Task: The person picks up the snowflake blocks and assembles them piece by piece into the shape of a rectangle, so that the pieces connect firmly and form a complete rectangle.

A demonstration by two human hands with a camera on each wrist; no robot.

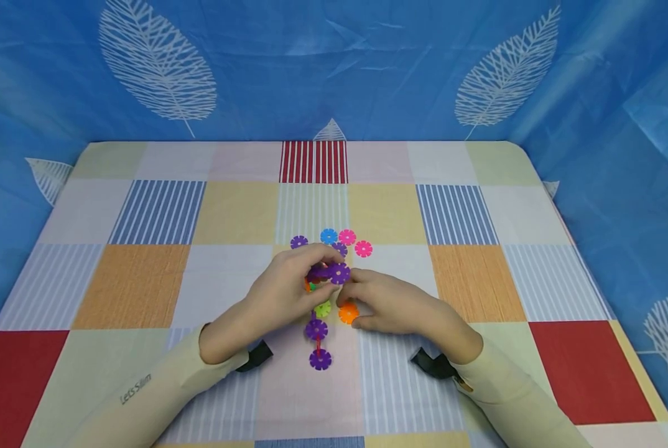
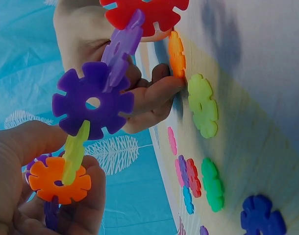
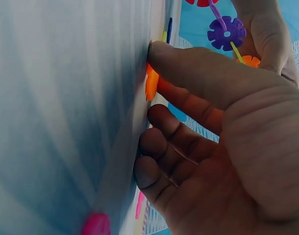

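Observation:
My left hand [image 1: 289, 280] grips a chain of slotted flower-shaped plastic discs. In the left wrist view, its thumb and fingers close around the end with an orange disc [image 2: 46, 183]. From there the chain runs through a yellow-green disc [image 2: 75, 149], a purple disc [image 2: 73, 93] and a lighter purple one [image 2: 121, 49] to a red disc [image 2: 149, 14]. My right hand [image 1: 392, 302] is low at the tablecloth, pinching a loose orange disc [image 1: 347, 313] between thumb and forefinger. Its other fingers are bent, fingertips close to the cloth [image 3: 90, 98].
Loose discs lie on the patchwork cloth beyond the hands: blue [image 1: 328, 236], pink [image 1: 347, 237], another pink [image 1: 363, 249] and purple [image 1: 298, 242]. A yellow-green disc [image 2: 202, 105], a green one [image 2: 212, 185] and a dark blue one [image 2: 262, 218] lie nearer. Blue curtains [image 1: 334, 68] surround the table.

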